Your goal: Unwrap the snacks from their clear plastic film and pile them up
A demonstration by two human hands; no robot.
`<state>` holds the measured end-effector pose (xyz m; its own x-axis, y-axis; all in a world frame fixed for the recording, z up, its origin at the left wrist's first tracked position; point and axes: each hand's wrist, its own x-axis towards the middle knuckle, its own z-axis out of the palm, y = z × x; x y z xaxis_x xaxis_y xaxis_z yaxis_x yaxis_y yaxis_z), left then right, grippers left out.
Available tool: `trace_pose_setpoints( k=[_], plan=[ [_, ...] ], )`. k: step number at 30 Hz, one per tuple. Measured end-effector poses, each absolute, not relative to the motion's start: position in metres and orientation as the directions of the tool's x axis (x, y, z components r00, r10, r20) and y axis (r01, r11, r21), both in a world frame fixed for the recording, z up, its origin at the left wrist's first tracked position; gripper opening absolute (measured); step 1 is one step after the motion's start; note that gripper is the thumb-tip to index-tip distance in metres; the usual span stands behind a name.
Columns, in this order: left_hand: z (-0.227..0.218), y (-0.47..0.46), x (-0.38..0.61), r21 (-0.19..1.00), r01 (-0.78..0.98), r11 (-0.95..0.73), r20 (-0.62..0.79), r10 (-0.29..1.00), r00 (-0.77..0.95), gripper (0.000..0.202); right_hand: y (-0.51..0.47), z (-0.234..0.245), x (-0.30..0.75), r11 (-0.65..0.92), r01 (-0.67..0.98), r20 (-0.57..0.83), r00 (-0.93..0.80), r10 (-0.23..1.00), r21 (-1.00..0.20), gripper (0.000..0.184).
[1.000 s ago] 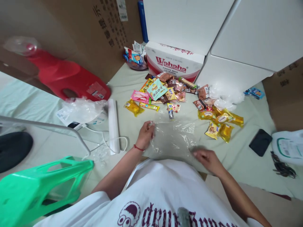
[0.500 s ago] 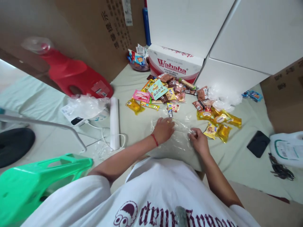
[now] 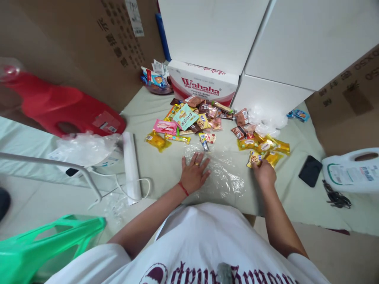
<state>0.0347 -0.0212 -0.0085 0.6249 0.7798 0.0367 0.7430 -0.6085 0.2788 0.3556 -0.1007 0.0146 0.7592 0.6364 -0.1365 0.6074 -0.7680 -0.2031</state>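
Note:
A clear plastic bag (image 3: 226,177) lies flat on the cloth in front of me. My left hand (image 3: 194,173) rests on its left side, fingers spread and palm down. To the right, my right hand (image 3: 265,174) has its thumb and fingers closed at the lower edge of a small yellow cookie packet (image 3: 254,157). Several yellow-wrapped snacks (image 3: 265,145) and brown snack packets (image 3: 241,132) lie just beyond that hand. Beyond the bag spreads a pile of mixed snacks, with a mint-green packet (image 3: 185,117) on top and a pink packet (image 3: 165,126) at its left.
A Wahaha carton (image 3: 204,85) stands behind the pile. Crumpled clear plastic (image 3: 268,120) sits at the right. Farther right are a black phone (image 3: 310,171) and a white jug (image 3: 352,169). At left are a red bottle (image 3: 74,110), a white power strip (image 3: 132,167) and a green stool (image 3: 53,240).
My right hand has let go of the plastic bag and moved right to the yellow cookie packet. My left hand has spread out over the bag, which now lies flatter. The view has shifted.

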Motion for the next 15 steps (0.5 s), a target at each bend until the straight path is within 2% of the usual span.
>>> trace_pose_setpoints(
  k=[5, 7, 9, 11, 12, 13, 15],
  plan=[
    [-0.011, -0.014, 0.014, 0.286, 0.77, -0.57, 0.039, 0.81, 0.585, 0.053, -0.102, 0.009, 0.373, -0.71, 0.447, -0.197, 0.755, 0.626, -0.544, 0.046],
    [-0.017, -0.012, 0.009, 0.279, 0.771, -0.572, 0.031, 0.808, 0.588, 0.054, -0.107, 0.015, 0.369, -0.615, 0.451, -0.07, 0.767, 0.637, -0.647, 0.051],
    [-0.022, -0.012, 0.007, 0.273, 0.766, -0.583, 0.032, 0.801, 0.598, 0.057, -0.108, 0.025, 0.35, -0.461, 0.56, 0.151, 0.733, 0.664, -0.688, 0.055],
    [-0.024, -0.013, 0.007, 0.274, 0.763, -0.585, 0.036, 0.799, 0.6, 0.058, -0.103, 0.034, 0.317, -0.265, 0.735, 0.326, 0.553, 0.766, -0.624, 0.048],
    [-0.024, -0.013, 0.008, 0.278, 0.761, -0.586, 0.038, 0.799, 0.601, 0.058, -0.099, 0.036, 0.298, -0.16, 0.818, 0.357, 0.406, 0.841, -0.552, 0.042],
    [-0.024, -0.013, 0.008, 0.282, 0.76, -0.586, 0.04, 0.798, 0.601, 0.057, -0.095, 0.037, 0.279, -0.051, 0.881, 0.332, 0.23, 0.915, -0.469, 0.037],
    [-0.024, -0.013, 0.007, 0.292, 0.757, -0.584, 0.044, 0.799, 0.599, 0.056, -0.086, 0.034, 0.247, 0.145, 0.936, 0.173, -0.093, 0.98, -0.321, 0.036]
  ],
)
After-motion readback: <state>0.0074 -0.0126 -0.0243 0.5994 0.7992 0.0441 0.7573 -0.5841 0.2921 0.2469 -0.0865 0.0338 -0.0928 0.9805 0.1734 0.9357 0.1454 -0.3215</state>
